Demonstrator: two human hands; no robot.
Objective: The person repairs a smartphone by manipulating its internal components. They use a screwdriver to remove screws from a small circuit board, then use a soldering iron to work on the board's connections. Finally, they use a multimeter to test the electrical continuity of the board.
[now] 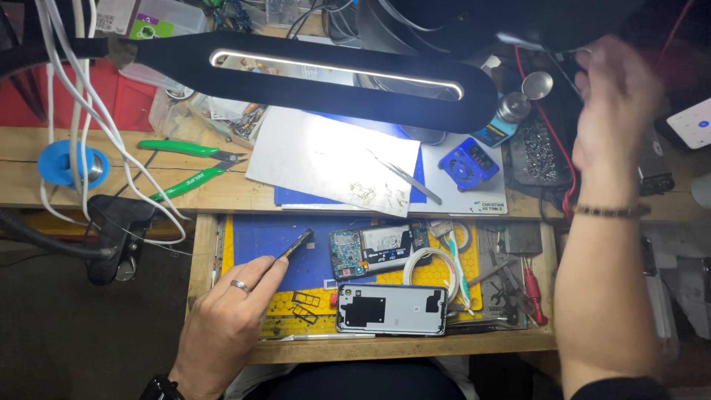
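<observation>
The left hand [226, 318] pinches a thin dark part [296, 242] just left of the open phone [378, 248], while the right hand [615, 111], blurred, grip unreadable, reaches well beyond it, so I fear the part could slip unwatched.

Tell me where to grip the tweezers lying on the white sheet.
Take the tweezers at the wider rear end toward the lower right, coming from above. They lie flat and diagonal on the white sheet, fine tips pointing upper left, and nothing crowds that end.
</observation>
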